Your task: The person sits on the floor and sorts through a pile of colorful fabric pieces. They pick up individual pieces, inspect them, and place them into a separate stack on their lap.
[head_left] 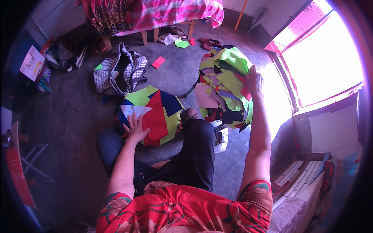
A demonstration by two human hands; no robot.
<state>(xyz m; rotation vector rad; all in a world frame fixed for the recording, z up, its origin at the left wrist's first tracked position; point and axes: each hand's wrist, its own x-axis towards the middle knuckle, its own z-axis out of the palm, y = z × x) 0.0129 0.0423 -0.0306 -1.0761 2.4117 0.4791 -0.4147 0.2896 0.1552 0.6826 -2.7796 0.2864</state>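
Observation:
My left hand (136, 128) lies flat with fingers spread on a rounded bundle of coloured cloth pieces. A red cloth piece (156, 120) reaches under its fingers, beside a white piece (136, 110), a lime-green one (140, 96) and dark blue ones. At the right stands a heaped pile of cloth scraps (225, 83), mostly lime green, with pink, red and black among them. On its right edge, my right hand (254, 80) has its fingers bent onto a lime-green cloth scrap (237, 58), pinching its edge; the fingertips are partly hidden.
A checked bag (120, 72) gapes on the floor beyond the bundle. Near it lies a red scrap (158, 62). Shoes (210, 43) and more scraps lie by a bed with a pink cover (175, 13). A bright doorway (322, 58) is at right, and a folding metal stand (37, 161) at left.

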